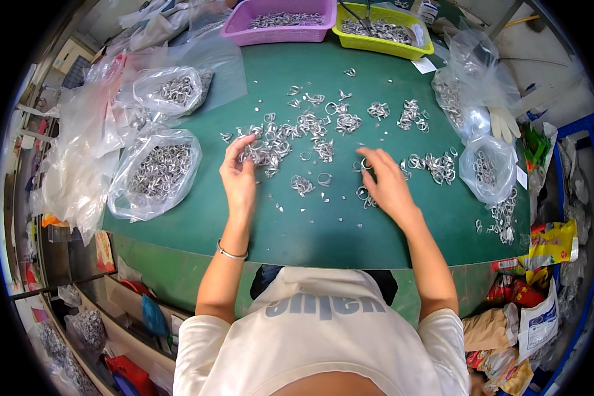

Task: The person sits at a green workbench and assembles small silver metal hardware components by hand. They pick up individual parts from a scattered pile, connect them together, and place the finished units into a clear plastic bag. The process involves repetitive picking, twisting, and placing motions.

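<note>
Silvery metal rings lie scattered in small heaps over a green tabletop. My left hand is at the left edge of the largest ring heap, its thumb and forefinger apart with rings between and beside them. To the right, my right hand has its fingers curved around a single ring, which shows between forefinger and thumb. Below those fingertips sits another small ring cluster. Between my hands are a small heap and a lone ring.
Clear plastic bags of rings stand at the left and right. A purple basket and a yellow-green basket, both holding metal pieces, stand at the far edge. A white glove lies at the right. Tiny pale bits dot the table.
</note>
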A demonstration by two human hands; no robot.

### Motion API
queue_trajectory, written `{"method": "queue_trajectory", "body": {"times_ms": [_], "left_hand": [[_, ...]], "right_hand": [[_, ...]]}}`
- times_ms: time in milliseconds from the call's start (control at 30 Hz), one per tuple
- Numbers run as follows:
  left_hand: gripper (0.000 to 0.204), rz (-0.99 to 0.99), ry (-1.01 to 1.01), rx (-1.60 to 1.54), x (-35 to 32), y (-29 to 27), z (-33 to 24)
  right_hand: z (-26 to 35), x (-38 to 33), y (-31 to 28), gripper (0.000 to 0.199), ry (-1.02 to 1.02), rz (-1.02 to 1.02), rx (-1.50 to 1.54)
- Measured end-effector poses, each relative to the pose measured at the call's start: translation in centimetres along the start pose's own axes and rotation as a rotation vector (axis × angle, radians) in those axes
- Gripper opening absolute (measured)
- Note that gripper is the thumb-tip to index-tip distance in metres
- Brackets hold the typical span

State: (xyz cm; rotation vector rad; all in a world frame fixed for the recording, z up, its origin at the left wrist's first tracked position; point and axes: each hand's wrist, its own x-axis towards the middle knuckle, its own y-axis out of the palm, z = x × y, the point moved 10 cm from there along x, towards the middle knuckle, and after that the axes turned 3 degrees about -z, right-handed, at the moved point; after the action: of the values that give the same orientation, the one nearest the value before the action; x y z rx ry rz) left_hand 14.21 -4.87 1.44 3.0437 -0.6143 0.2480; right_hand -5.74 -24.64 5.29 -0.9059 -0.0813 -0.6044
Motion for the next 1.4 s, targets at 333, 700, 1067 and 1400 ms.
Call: {"method": "queue_trajectory", "body": {"times_ms": [333, 700, 1067, 1400], "left_hand": [[0.026, -0.019, 0.454, 0.879, -2.2, 2.6, -7.2], [0.015, 0.505, 0.553, 1.021, -2.0, 11.7, -1.6], [0.018, 0.537, -0.959, -0.719, -7.1, 12.9, 1.9], [0.028, 0.617, -0.902, -0.749, -9.9, 14.1, 1.2]], "right_hand": [[-5.4, 0.8, 3.3, 0.005, 0.376, 0.171, 0.414], [-3.3, 0.6, 6.8, 0.023, 0.848, 0.217, 1.850], [2.5, 3.1, 4.5, 0.015, 0.290, 0.223, 0.788], [1.5, 9.3, 6.3, 0.051, -0.165, 0.036, -0.151]]}}
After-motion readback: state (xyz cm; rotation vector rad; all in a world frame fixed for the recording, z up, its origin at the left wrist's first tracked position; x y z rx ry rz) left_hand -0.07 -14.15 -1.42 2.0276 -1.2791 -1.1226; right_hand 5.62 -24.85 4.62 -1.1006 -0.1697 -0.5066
